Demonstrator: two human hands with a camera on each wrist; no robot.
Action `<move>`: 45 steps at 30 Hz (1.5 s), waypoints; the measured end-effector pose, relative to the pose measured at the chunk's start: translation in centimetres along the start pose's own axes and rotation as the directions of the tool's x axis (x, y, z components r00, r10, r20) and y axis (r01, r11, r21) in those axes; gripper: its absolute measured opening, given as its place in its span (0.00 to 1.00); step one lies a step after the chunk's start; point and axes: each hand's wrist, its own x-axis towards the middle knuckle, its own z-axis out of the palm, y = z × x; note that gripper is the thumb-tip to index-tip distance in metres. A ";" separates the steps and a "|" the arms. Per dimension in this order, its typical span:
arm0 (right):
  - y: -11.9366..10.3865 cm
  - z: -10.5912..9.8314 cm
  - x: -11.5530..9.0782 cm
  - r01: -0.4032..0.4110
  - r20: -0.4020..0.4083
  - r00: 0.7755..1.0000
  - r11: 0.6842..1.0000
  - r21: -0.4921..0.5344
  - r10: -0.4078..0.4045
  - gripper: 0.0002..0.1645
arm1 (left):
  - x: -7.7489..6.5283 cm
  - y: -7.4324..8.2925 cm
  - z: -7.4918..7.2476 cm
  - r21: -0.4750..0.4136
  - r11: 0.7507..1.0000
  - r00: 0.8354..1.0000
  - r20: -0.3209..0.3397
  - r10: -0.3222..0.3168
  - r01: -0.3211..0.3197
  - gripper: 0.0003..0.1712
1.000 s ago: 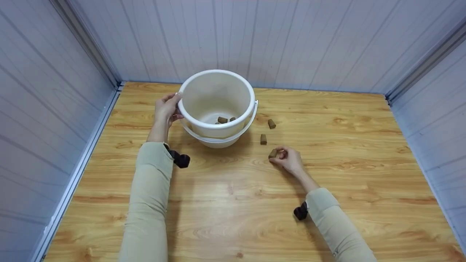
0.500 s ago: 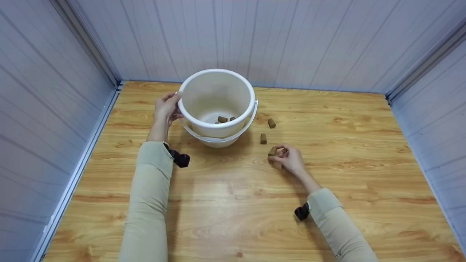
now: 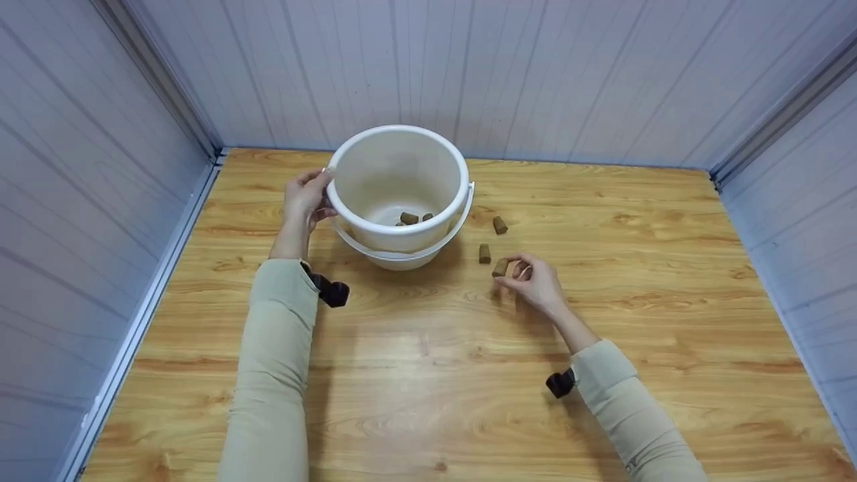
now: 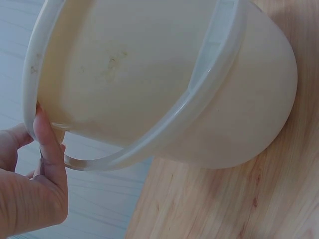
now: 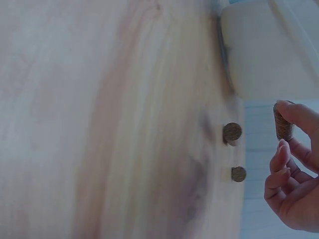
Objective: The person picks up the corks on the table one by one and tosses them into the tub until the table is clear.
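A white bucket point(image 3: 395, 164) stands at the back, several brown cork stoppers point(image 3: 409, 218) visible on its floor. My left hand point(image 3: 304, 199) grips its rim on the left side; in the left wrist view, fingers point(image 4: 50, 144) wrap the edge near the end of the handle point(image 4: 164, 127). To the right of the bucket, my right hand point(image 3: 539, 284) pinches a tapered cork stopper point(image 3: 500, 268) between thumb and forefinger. The right wrist view shows this held cork point(image 5: 282, 122) raised above the table. Two more corks, one nearer point(image 3: 484, 254) and one farther point(image 3: 500, 225), lie between bucket and right hand.
The wood-grain table point(image 3: 415, 388) is enclosed by a white panelled back wall point(image 3: 569, 80) and side walls. The bucket's white handle point(image 3: 395, 256) hangs down across its front. A small black camera point(image 3: 561, 383) sits at the right wrist, another point(image 3: 333, 292) at the left.
My right hand has lifted the pinched cork and carried it slightly away from me, closer to the two loose corks. My left hand and the bucket have stayed in place.
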 end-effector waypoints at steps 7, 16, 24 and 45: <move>-2.0 -1.1 0.4 0.056 0.005 0.998 0.998 0.004 -0.056 0.24 | 0.0 0.2 0.1 -0.005 1.000 1.000 0.004 -0.008 0.008 0.23; -4.8 -1.9 0.8 0.192 0.001 0.981 0.981 -0.028 -0.192 0.21 | 0.0 0.1 0.1 -0.003 1.000 1.000 -0.003 -0.011 0.011 0.23; -7.1 -2.4 1.2 0.265 0.017 0.964 0.964 -0.029 -0.265 0.22 | 0.0 0.1 0.1 -0.006 1.000 1.000 0.008 -0.008 0.008 0.21; -11.8 -2.0 4.3 0.295 0.015 0.955 0.952 0.083 -0.298 0.21 | -0.1 0.2 0.0 -0.033 0.999 1.000 0.004 0.005 -0.005 0.20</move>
